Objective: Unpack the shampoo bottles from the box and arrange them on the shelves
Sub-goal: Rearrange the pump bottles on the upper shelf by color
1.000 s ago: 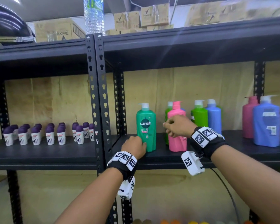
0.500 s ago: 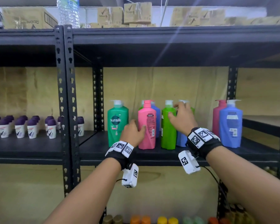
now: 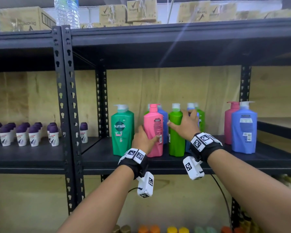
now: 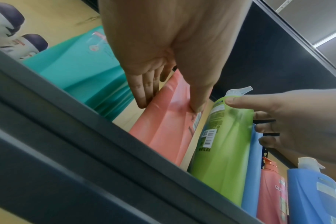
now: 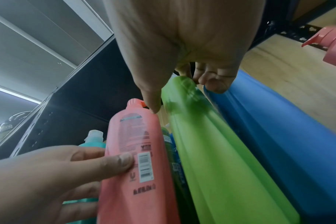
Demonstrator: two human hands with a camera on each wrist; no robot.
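Note:
Shampoo pump bottles stand upright on the black shelf (image 3: 158,163). From the left: a teal Sunsilk bottle (image 3: 123,130), a pink bottle (image 3: 155,118), a light green bottle (image 3: 175,140). My left hand (image 3: 146,137) grips the pink bottle (image 4: 163,133) low down, thumb on its back label (image 5: 144,166) and fingers along its left side. My right hand (image 3: 181,120) holds the light green bottle (image 5: 220,166) near its shoulder, fingers between it and a blue bottle (image 5: 278,136). More green and blue bottles stand behind, partly hidden. A pink (image 3: 230,123) and a blue bottle (image 3: 244,130) stand further right.
Rows of small purple-capped roll-ons (image 3: 29,135) fill the left shelf bay, beyond the perforated posts (image 3: 65,106). Cardboard boxes (image 3: 23,17) and wrapped water bottles (image 3: 66,10) sit on top. Coloured caps (image 3: 158,229) show on the shelf below.
My left hand went from the teal bottle's base to the pink bottle. My right hand left the pink bottle and took the light green one. My view shifted right.

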